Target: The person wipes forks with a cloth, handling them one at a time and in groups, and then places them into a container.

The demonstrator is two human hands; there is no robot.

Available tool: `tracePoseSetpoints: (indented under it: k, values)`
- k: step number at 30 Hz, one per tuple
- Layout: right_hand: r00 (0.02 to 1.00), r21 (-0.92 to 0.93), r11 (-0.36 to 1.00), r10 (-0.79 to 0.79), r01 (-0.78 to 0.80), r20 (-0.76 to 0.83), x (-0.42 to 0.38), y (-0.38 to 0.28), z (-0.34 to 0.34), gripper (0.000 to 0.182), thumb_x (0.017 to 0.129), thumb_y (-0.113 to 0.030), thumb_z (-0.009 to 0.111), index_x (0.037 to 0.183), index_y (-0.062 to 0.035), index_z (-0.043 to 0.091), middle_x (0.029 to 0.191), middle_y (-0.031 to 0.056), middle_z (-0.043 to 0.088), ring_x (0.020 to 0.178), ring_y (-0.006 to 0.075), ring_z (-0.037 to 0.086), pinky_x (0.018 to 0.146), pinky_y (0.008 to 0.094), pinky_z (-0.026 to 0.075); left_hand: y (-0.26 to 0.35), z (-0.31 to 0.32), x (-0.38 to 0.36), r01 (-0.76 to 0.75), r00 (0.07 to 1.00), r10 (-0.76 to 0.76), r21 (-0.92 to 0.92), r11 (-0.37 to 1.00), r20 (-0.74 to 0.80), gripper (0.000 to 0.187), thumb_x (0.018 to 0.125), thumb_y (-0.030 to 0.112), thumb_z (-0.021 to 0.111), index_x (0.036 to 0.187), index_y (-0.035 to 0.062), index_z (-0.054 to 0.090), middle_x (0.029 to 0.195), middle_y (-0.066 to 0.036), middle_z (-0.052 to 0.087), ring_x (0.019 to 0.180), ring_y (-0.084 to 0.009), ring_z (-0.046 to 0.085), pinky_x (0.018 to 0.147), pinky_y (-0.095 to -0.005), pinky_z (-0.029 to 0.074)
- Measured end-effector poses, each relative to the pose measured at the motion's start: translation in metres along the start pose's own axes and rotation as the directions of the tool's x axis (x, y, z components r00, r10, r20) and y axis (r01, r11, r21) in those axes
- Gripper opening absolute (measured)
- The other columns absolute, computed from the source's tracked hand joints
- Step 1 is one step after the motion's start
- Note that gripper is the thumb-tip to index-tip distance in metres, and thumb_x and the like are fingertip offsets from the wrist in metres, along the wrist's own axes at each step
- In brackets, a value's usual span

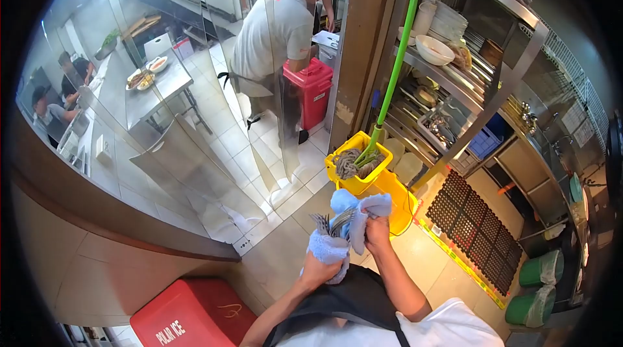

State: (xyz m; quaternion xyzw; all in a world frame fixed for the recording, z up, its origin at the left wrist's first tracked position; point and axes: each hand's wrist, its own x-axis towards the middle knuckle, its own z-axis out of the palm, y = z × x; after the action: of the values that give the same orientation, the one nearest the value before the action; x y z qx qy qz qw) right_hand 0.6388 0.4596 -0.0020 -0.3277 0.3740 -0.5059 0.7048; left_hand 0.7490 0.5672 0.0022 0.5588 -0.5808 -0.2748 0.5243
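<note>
A bundle of metal forks [333, 223] stands up out of a light blue cloth [328, 247] in front of the black apron. My left hand [319, 272] is closed round the cloth at the lower end of the bundle. On the other side, my right hand [377, 231] grips another part of blue cloth [375, 205], which lies against the forks and hangs beside them. Some fingers of both hands are hidden by the fabric.
Ahead stands a yellow mop bucket [363, 181] with a green-handled mop [396, 74]. A metal shelf [480, 87] with dishes is at right, a red ice box [195, 314] at lower left. People work beyond the plastic strip curtain [195, 172].
</note>
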Motion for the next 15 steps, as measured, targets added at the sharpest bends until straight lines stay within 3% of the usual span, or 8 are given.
tracePoseSetpoints:
  k: [1,5,7,9,10,11,13,15]
  values:
    - [0.998,-0.024,0.998,-0.063,0.063,-0.025,0.003,0.0,-0.005,0.028,0.075,0.008,0.051,0.098,-0.0083,0.051,0.092,0.0016,0.055,0.084,0.0137,0.054,0.072,0.0269,0.046,0.0,0.001,0.0,-0.033,0.999,0.03,0.086,0.996,0.036,0.014,0.064,0.007,0.058,0.078,0.008,0.06,0.076,-0.009,0.059,0.074,-0.0286,0.056,0.067,-0.0368,0.044]
    - [0.977,-0.099,0.972,-0.212,0.214,0.031,0.015,-0.004,-0.024,0.027,0.075,0.008,0.051,0.097,-0.0069,0.052,0.092,0.0025,0.055,0.086,0.014,0.053,0.076,0.0274,0.044,-0.01,0.011,-0.002,-0.01,0.999,0.007,0.065,0.998,0.041,0.013,0.069,0.011,0.06,0.082,0.0078,0.06,0.079,-0.009,0.059,0.076,-0.0272,0.056,0.068,-0.0364,0.043]
    - [0.966,-0.18,0.949,-0.253,0.258,0.05,0.014,-0.012,-0.029,0.025,0.076,0.008,0.051,0.097,-0.0061,0.051,0.093,0.0032,0.055,0.086,0.0146,0.053,0.077,0.0275,0.043,-0.016,0.013,-0.005,-0.116,0.992,0.108,0.135,0.984,0.066,0.012,0.069,0.01,0.059,0.081,0.0079,0.06,0.077,-0.009,0.059,0.075,-0.0273,0.056,0.067,-0.0362,0.043]
    - [0.896,-0.399,0.842,-0.434,0.364,-0.097,0.015,-0.019,-0.031,0.029,0.076,0.006,0.051,0.102,-0.0067,0.05,0.092,0.0038,0.055,0.086,0.0159,0.053,0.079,0.0304,0.043,-0.013,0.009,-0.008,-0.138,0.989,0.127,0.172,0.975,0.077,0.012,0.069,0.009,0.059,0.08,0.0079,0.06,0.076,-0.009,0.059,0.074,-0.0272,0.056,0.066,-0.0358,0.043]
    - [0.904,-0.204,0.908,-0.4,0.367,-0.153,0.023,-0.013,-0.047,0.026,0.079,-0.001,0.05,0.105,-0.0058,0.048,0.096,0.0062,0.054,0.09,0.0181,0.053,0.082,0.0329,0.043,-0.011,0.007,-0.01,-0.164,0.985,0.146,0.211,0.964,0.095,0.011,0.068,0.008,0.058,0.079,0.0078,0.06,0.075,-0.009,0.059,0.073,-0.027,0.056,0.065,-0.0353,0.043]
    - [0.907,-0.209,0.909,-0.394,0.361,-0.149,0.029,-0.02,-0.061,0.026,0.079,-0.001,0.05,0.105,-0.0058,0.048,0.096,0.0062,0.054,0.09,0.0181,0.053,0.082,0.0329,0.043,-0.013,0.006,-0.013,-0.155,0.986,0.139,0.209,0.966,0.088,0.011,0.068,0.008,0.058,0.079,0.0078,0.06,0.075,-0.009,0.059,0.073,-0.027,0.056,0.065,-0.0353,0.043]
    - [0.992,0.062,0.99,-0.129,0.13,-0.013,0.037,-0.037,-0.083,0.025,0.084,-0.011,0.048,0.108,-0.0053,0.046,0.104,0.0076,0.053,0.094,0.02,0.052,0.085,0.0347,0.042,-0.02,0.004,-0.02,-0.057,0.993,0.044,0.115,0.992,0.108,0.011,0.069,0.008,0.057,0.079,0.0068,0.06,0.075,-0.009,0.059,0.071,-0.027,0.056,0.063,-0.0352,0.043]
    - [0.991,0.054,0.993,-0.11,0.106,0.071,0.028,-0.032,-0.09,0.029,0.086,-0.02,0.046,0.11,-0.0049,0.044,0.109,0.0085,0.051,0.098,0.0213,0.051,0.086,0.0363,0.042,-0.026,0.002,-0.025,-0.007,0.997,0.004,0.047,0.999,0.079,0.011,0.069,0.008,0.057,0.08,0.0062,0.06,0.075,-0.009,0.059,0.07,-0.0267,0.056,0.062,-0.0352,0.043]
